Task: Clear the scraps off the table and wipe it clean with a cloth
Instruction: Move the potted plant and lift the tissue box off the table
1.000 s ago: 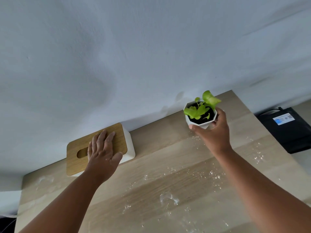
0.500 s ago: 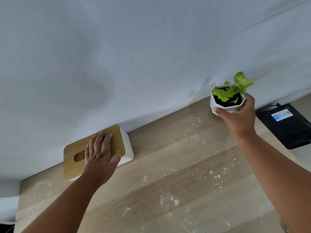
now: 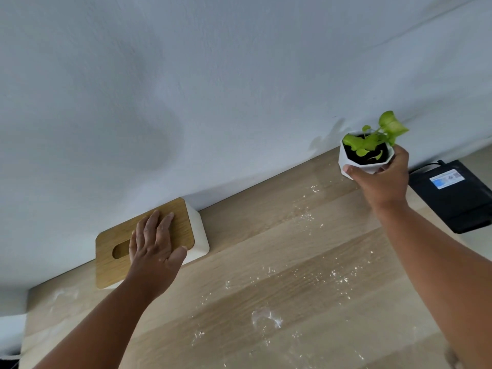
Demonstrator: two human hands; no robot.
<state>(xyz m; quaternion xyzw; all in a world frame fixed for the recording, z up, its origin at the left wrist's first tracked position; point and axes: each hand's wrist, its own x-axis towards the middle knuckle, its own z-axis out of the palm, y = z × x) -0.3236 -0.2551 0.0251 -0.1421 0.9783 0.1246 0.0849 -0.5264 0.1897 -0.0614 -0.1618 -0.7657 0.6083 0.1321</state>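
The wooden table (image 3: 266, 251) is strewn with small white scraps (image 3: 266, 316) and crumbs across its middle and right. My right hand (image 3: 383, 179) grips a small white faceted pot with a green plant (image 3: 364, 153) at the table's far right corner, by the wall. My left hand (image 3: 155, 249) lies flat with straight fingers on the wooden lid of a white tissue box (image 3: 198, 230), which stands against the wall at the far left. No cloth is in view.
A black box with a white-blue label (image 3: 450, 195) and a cable sits beyond the table's right edge. A pale wall (image 3: 213, 89) runs along the table's far side.
My right hand has carried the plant pot from the middle back of the table to the far right corner. My left hand stays on the tissue box lid.
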